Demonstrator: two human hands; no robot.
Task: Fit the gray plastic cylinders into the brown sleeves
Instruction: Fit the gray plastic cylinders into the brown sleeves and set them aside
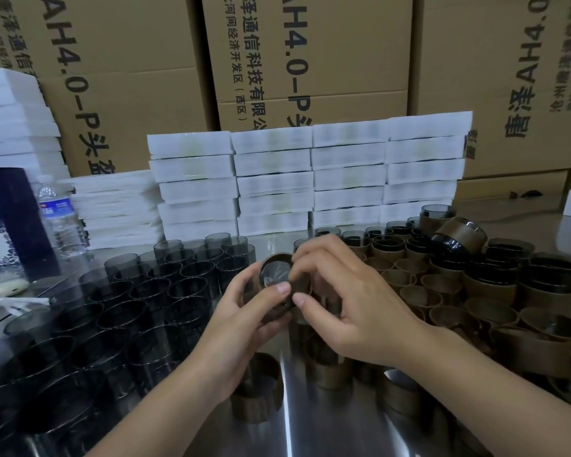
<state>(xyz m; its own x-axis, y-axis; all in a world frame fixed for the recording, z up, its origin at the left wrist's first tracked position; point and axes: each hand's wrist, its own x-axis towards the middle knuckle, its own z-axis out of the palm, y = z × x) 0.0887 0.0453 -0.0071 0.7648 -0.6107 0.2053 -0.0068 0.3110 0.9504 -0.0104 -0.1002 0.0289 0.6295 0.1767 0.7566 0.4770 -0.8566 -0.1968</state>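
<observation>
Holds one brown sleeve (302, 283) up over the middle of the surface (310, 430), between both hands. Has a gray cylinder (275, 270) seated inside it, open end tilted toward the camera and catching light. Wraps the left hand (241, 315) round the near-left side, grip curled, thumb tip pressed on the lower rim. Closes the right hand (346, 301) on the right side, grip pinching: index finger over the top edge, thumb against the lower rim, just beside the left thumb. Depth of seating: cannot tell.

To the left, on the surface: loose gray cylinders (139, 291), upright, packed in rows and touching one another. To the right: empty brown sleeves (416, 291), upright and crowded together. Behind and beyond them: finished sleeves (554, 275) with dark cylinders inside, stacked in places, with a tilted one (459, 239) lying on top of the heap. Near the forearms: more brown sleeves standing apart, among them a lone sleeve (261, 394) below the left wrist.

Behind the work: stacks of white foam boxes (310, 179), and behind those, tall cardboard cartons (310, 44) with black print. Far left: a water bottle (60, 219), upright, just beside a dark patterned box (7, 222), and a small pale oval object (9, 286) on the surface in front.
</observation>
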